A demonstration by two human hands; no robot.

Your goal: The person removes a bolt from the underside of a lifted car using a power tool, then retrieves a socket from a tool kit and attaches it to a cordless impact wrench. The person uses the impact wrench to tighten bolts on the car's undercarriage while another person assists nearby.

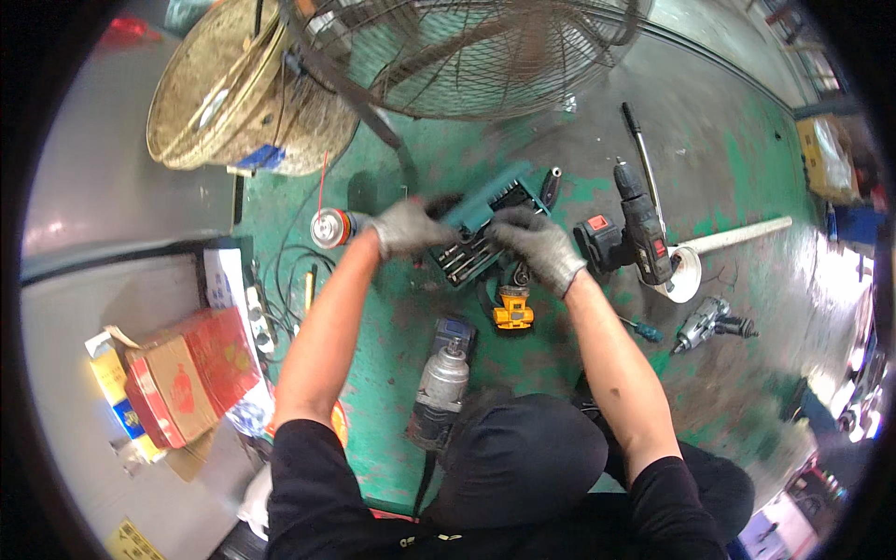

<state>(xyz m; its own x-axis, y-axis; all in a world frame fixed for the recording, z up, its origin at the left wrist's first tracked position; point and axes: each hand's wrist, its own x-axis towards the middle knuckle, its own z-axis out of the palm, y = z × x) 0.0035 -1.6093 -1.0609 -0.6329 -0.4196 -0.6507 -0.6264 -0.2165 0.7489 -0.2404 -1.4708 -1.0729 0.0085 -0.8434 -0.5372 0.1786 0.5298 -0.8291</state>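
Black shirt [313, 481] nearest. Teal bit case [485, 203], open, lies between left hand [411, 230], half-curled at its left edge, and right hand [537, 246], bent over its right. Axis slants up-right; grips blurred, cannot tell.

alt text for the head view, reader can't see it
Gloved left hand and right hand at an open teal tool case over a green floor; a can to the left, a cordless drill to the right, a large fan beyond.
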